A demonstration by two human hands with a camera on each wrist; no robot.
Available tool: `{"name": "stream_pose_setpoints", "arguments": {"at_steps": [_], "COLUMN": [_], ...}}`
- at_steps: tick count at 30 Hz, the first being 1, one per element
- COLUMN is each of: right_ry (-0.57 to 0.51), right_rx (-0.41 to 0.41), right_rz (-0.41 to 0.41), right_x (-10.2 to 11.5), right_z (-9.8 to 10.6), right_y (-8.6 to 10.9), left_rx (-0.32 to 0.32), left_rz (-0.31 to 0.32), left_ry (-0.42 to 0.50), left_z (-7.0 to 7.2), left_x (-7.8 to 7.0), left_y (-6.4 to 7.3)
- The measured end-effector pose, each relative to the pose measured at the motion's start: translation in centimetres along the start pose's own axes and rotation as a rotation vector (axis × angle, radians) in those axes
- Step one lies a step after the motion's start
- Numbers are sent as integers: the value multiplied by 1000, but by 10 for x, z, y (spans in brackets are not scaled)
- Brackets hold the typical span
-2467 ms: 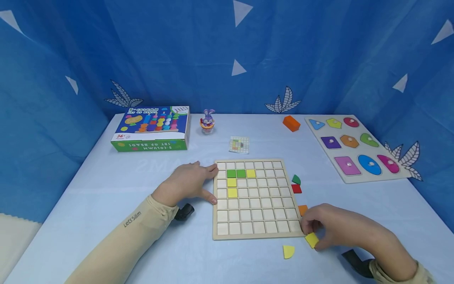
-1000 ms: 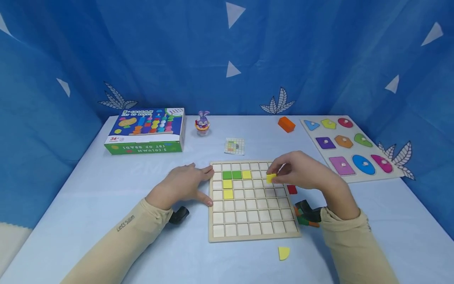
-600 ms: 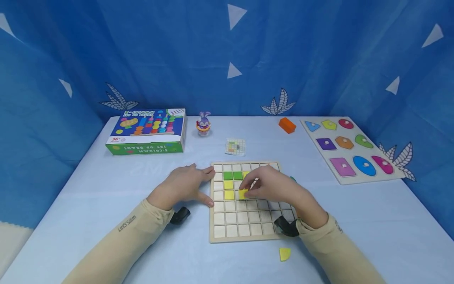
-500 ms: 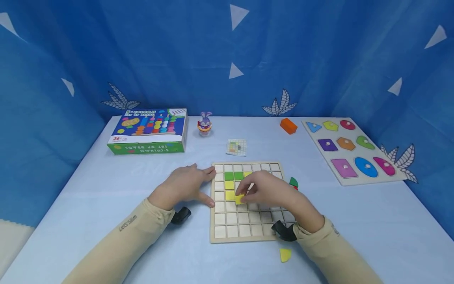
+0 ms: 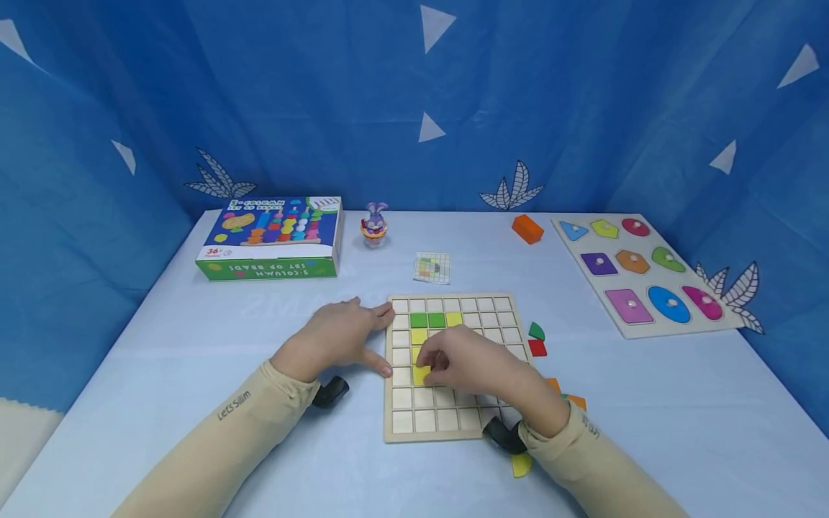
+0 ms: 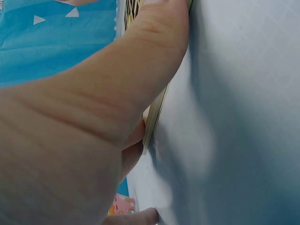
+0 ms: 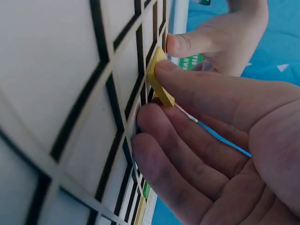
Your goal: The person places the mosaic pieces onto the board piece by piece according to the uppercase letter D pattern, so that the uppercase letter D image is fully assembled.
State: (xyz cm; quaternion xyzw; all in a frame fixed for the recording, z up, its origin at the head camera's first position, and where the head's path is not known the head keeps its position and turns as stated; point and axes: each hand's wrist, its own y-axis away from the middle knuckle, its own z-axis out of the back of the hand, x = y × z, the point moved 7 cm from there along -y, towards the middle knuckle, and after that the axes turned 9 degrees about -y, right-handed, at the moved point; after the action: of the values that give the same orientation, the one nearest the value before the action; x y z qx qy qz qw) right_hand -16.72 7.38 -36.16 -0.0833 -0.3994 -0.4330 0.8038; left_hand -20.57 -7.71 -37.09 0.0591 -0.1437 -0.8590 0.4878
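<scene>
My right hand [image 5: 476, 363] pinches a yellow square tile [image 5: 420, 375] between thumb and fingers, low over the wooden grid board [image 5: 453, 437]. In the right wrist view the yellow tile [image 7: 158, 75] is tilted against the grid, one edge raised. It overlaps the second column, just below the column's other yellow tiles [image 5: 419, 336]. Two green tiles [image 5: 427, 320] and a yellow one [image 5: 454, 319] lie in the row above. My left hand [image 5: 337, 334] rests at the board's left edge, thumb and fingers spread against it; the left wrist view shows them along the board's side.
Right of the board lie a green quarter-round piece [image 5: 536, 331], a red tile [image 5: 537, 348] and orange pieces [image 5: 575, 401]. A yellow quarter-round [image 5: 521, 466] is near my right sleeve. Behind are a pattern card [image 5: 432, 267], a bead-set box [image 5: 272, 237], a rabbit figure [image 5: 374, 224] and a shape puzzle [image 5: 648, 277].
My right hand picked up the yellow tile beside the board's lower right corner, carried it across the grid and lowered it toward the second column. The left hand stayed at the edge.
</scene>
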Motion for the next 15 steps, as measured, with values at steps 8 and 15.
{"name": "stream_pose_setpoints", "arguments": {"at_steps": [8,15], "right_ry": [85,120], "right_rx": [-4,-3], "right_rz": [2,24], "right_x": [4,4], "right_z": [-3,-3], "right_y": [1,1], "left_rx": [-10,-2], "left_rz": [-11,-3], "left_ry": [3,4], "left_z": [0,-1], "left_x": [-1,0], "left_y": [1,0]}}
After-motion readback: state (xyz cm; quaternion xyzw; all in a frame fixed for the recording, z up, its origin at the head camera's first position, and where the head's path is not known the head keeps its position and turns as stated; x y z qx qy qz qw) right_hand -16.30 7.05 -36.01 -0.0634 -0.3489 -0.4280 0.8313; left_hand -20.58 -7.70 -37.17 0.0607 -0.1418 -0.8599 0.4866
